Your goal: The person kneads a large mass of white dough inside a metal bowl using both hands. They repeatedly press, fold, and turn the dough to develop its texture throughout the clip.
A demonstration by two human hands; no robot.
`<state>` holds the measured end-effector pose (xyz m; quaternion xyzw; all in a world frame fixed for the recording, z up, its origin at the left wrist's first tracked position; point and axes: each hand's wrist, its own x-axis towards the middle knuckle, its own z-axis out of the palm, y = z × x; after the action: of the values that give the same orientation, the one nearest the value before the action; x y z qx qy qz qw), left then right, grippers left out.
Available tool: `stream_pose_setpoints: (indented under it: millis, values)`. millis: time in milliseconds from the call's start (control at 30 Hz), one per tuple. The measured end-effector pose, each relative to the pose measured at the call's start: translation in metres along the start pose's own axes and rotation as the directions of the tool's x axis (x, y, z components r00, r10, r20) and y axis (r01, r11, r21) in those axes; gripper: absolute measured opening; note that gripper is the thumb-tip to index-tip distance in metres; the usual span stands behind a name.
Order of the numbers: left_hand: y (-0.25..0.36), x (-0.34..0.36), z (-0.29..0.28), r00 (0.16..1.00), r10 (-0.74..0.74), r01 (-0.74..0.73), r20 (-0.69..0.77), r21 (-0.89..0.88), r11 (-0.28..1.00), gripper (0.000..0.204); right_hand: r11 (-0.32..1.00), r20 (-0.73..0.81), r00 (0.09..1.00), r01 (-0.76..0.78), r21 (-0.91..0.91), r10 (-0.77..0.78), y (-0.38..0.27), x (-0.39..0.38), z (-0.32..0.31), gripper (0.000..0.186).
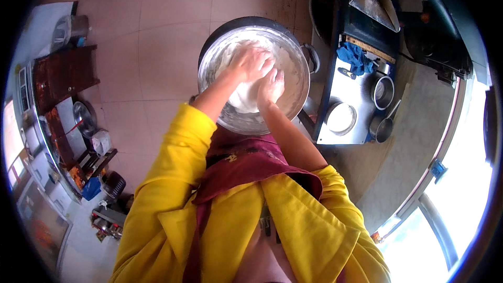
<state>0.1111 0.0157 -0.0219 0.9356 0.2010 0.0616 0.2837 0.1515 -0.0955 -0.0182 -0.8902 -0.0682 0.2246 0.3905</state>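
A wide metal basin [230, 120] with a dark handle on its right side stands in front of me. In it lies a pale mass of dough [244, 98], with white flour smeared over the inner wall. My left hand [252, 62] presses into the upper part of the dough, its fingers curled. Close by, slightly lower and to the right, my right hand [271, 87] is closed against the dough too. The undersides of both hands are hidden.
A table to the right holds a metal pot [382, 93], a saucepan [382, 128], a round dish of white stuff [341, 119] and a blue cloth [356, 58]. A metal scoop [375, 8] lies beyond. On the left, brown furniture [65, 76] carries kitchenware.
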Motion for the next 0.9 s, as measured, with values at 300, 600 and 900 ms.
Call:
stream_pose_setpoints:
  millis: [300,600,900]
  values:
    - [0.034,-0.102,-0.022,0.323,-0.919,0.442,0.227,-0.894,-0.065,0.053,0.993,0.553,0.833,0.060,-0.101,0.006,-0.024,0.085,0.016,0.048]
    - [0.047,-0.094,-0.027,0.384,-0.811,0.405,0.442,-0.870,-0.282,0.064,0.501,0.970,0.074,0.864,0.054,-0.232,-0.060,0.060,-0.001,0.049]
    - [0.104,-0.087,-0.010,0.485,-0.852,0.517,-0.199,-0.721,0.462,0.039,0.548,0.438,0.562,0.819,-0.172,-0.702,-0.012,-0.041,-0.056,0.030]
